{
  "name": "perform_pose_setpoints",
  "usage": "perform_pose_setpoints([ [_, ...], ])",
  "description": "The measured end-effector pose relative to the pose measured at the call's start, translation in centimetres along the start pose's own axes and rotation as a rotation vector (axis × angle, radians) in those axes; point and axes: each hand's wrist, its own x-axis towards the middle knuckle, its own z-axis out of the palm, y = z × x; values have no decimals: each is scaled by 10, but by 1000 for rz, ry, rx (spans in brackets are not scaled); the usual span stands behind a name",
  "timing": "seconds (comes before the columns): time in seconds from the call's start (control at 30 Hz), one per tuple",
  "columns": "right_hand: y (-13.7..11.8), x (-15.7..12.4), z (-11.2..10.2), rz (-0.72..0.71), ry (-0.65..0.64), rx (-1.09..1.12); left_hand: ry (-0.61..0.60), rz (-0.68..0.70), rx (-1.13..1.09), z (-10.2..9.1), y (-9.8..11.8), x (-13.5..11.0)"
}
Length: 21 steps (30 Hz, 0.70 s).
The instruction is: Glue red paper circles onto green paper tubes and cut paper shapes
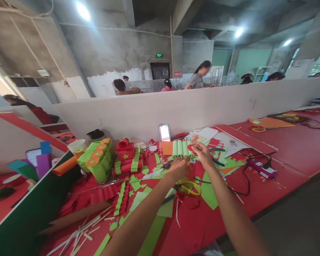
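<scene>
In front of me, my right hand pinches a small red paper piece between thumb and fingertips, beside a row of light green paper rolls. My left hand is just below the rolls, its fingers curled together; what they hold, if anything, is hidden. An orange paper square adjoins the rolls on their left. Yellow-handled scissors lie under my left wrist, near a red-handled pair. Dark-handled pliers rest right of my right hand.
Green scraps, red crepe strips and thin sticks litter the red table. Green rolled bundles with orange tops and red rolls with green bands stand left. A phone leans against the white partition. A purple power strip lies right.
</scene>
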Motion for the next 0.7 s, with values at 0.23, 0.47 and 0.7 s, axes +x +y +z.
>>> perform_pose_setpoints([
  [0.23, -8, -2, 3, -38, -11, 56, 26, -53, -202, 19, 4, 20],
  [0.47, -12, -3, 5, -82, 34, 97, 260, -155, -692, -25, -30, -7],
  [0.7, -15, -35, 50, 37, -279, 57, 347, -329, -1034, -49, -77, -91],
])
